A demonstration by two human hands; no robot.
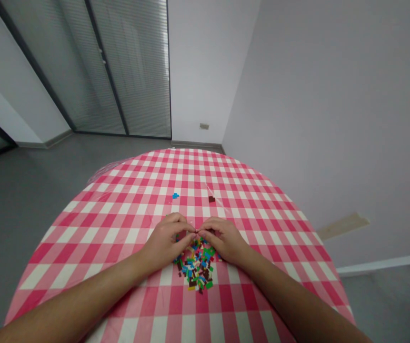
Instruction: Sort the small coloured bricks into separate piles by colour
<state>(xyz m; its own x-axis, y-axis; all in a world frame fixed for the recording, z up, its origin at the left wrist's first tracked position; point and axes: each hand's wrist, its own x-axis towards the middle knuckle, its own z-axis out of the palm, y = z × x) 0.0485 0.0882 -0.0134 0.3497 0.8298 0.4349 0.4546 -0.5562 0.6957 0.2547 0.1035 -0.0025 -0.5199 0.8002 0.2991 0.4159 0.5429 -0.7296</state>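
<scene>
My left hand (pixel 165 240) and my right hand (pixel 228 240) meet fingertip to fingertip above the far side of a pile of small building bricks (pixel 198 269). Thumb and index finger are pinched on each hand. A tiny dark bit shows where the fingertips meet, too small to make out. The loose bricks are blue, green, brown, white and yellow, and my fingers hide part of the heap. Beyond my hands lie a small blue brick piece (pixel 175 196), to the left, and a dark brown brick piece (pixel 211 199), to the right.
A red-and-white checked cloth (pixel 119 228) covers the round table. Past its far edge are a white wall with a socket (pixel 204 126) and glass panels with blinds (pixel 136 71). Another wall (pixel 315 119) runs along the right, with a tan strip (pixel 345 226) on it.
</scene>
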